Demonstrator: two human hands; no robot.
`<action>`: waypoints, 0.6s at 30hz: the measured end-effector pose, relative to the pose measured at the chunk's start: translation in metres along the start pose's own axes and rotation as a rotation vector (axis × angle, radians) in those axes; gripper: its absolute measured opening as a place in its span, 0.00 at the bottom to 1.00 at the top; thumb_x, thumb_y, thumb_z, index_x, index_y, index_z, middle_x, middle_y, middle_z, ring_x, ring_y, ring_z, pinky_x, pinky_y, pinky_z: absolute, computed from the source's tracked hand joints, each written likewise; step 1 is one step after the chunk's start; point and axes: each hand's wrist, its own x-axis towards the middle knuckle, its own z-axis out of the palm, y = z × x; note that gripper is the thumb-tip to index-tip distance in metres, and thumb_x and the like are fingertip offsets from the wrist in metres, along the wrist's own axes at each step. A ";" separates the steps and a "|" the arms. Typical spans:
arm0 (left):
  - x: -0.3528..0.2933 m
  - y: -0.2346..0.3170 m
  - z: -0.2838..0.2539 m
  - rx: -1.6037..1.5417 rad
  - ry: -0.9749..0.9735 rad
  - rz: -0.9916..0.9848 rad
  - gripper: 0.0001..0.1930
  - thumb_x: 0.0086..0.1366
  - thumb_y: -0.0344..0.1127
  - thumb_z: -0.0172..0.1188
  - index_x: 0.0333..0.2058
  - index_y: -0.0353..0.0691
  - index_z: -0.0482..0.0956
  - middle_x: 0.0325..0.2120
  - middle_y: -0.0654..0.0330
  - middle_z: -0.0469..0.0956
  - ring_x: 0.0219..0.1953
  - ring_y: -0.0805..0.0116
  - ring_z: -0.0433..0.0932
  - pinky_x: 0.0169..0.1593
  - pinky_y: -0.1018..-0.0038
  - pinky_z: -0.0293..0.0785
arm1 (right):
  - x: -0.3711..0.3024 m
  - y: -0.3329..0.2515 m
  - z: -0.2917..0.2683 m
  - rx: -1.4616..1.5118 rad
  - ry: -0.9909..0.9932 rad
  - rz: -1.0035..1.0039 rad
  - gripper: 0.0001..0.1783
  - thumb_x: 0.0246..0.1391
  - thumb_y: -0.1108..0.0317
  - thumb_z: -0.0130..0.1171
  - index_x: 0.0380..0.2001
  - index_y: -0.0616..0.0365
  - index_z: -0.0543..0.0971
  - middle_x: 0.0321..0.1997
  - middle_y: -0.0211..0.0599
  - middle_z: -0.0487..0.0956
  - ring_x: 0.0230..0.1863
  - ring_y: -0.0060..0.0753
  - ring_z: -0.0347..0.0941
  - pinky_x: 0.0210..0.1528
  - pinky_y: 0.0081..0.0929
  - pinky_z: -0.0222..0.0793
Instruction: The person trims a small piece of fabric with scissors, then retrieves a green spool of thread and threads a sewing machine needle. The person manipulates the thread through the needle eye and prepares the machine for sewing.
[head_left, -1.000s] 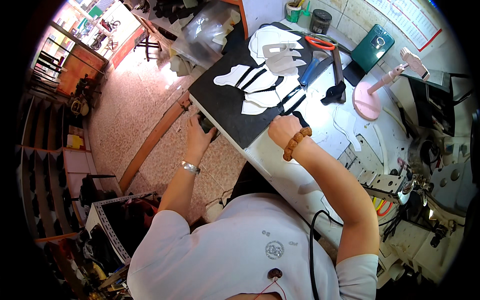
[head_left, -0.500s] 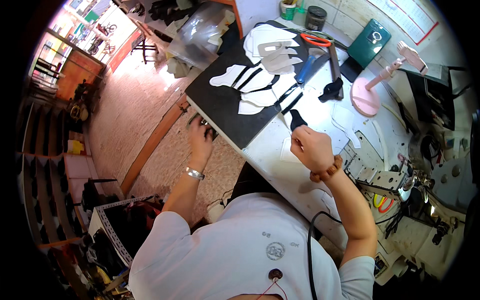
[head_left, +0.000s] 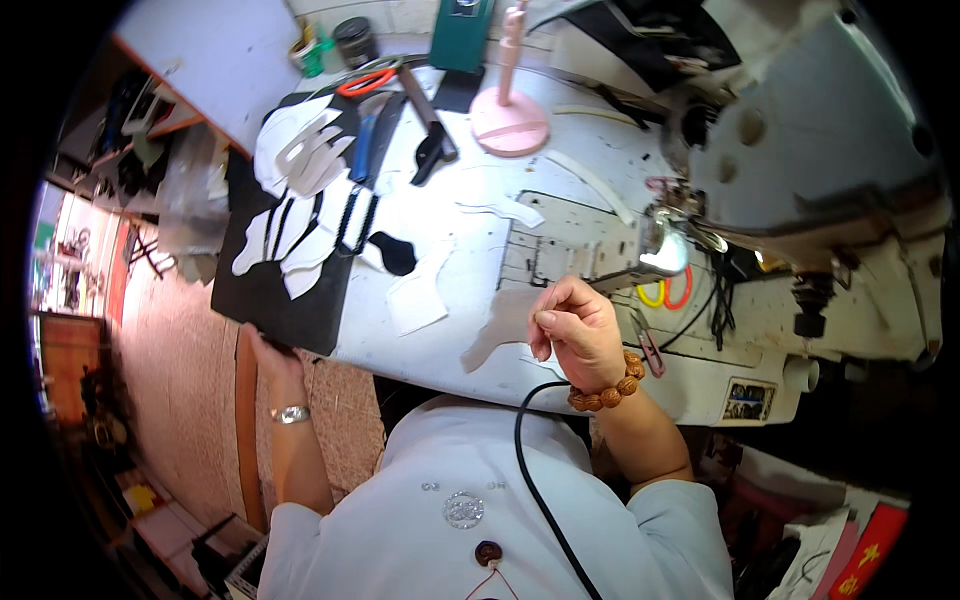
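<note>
My right hand (head_left: pixel 578 335), with a beaded bracelet, hovers over the front of the white table (head_left: pixel 400 350), beside the sewing machine bed. Its thumb and fingers are pinched together; whatever lies between them is too small to make out. At the front left corner of the black mat (head_left: pixel 240 290), my left hand (head_left: pixel 277 365) is held low against the edge with its fingers stretched out. White cut pieces (head_left: pixel 300 235) joined by black strips lie on the mat. To their right are a black curved piece (head_left: pixel 393 254) and a loose white piece (head_left: pixel 420 298).
A sewing machine (head_left: pixel 800 140) takes up the right side. Behind the pieces lie a blue-handled knife (head_left: pixel 365 145), a hammer (head_left: pixel 425 105) and orange-handled scissors (head_left: pixel 366 82). A pink stand (head_left: pixel 510 125) rises at the back. Small snips (head_left: pixel 648 345) lie near my right wrist.
The view has swung to the right. My right hand has left the black curved piece and moved toward the sewing machine's front. My left hand stays by the mat's edge, its fingers now straighter.
</note>
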 end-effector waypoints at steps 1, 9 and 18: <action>-0.006 0.003 0.005 0.106 0.060 0.095 0.30 0.68 0.50 0.44 0.60 0.34 0.56 0.61 0.53 0.57 0.62 0.58 0.59 0.64 0.66 0.52 | -0.005 -0.005 -0.002 -0.004 0.015 0.002 0.04 0.53 0.75 0.55 0.27 0.60 0.70 0.27 0.38 0.75 0.25 0.24 0.72 0.23 0.19 0.69; -0.179 0.068 0.147 1.023 -0.886 1.419 0.15 0.62 0.37 0.54 0.48 0.43 0.73 0.54 0.58 0.69 0.57 0.61 0.64 0.64 0.51 0.47 | -0.029 -0.022 0.001 -0.414 0.108 0.092 0.02 0.51 0.77 0.53 0.26 0.62 0.72 0.22 0.30 0.74 0.18 0.15 0.67 0.20 0.15 0.64; -0.245 0.038 0.207 0.688 -1.548 2.099 0.12 0.53 0.32 0.57 0.38 0.43 0.80 0.34 0.69 0.78 0.44 0.71 0.74 0.64 0.41 0.36 | -0.083 -0.021 -0.026 -0.278 -0.058 0.259 0.03 0.52 0.70 0.54 0.28 0.56 0.72 0.18 0.21 0.68 0.18 0.10 0.60 0.18 0.13 0.53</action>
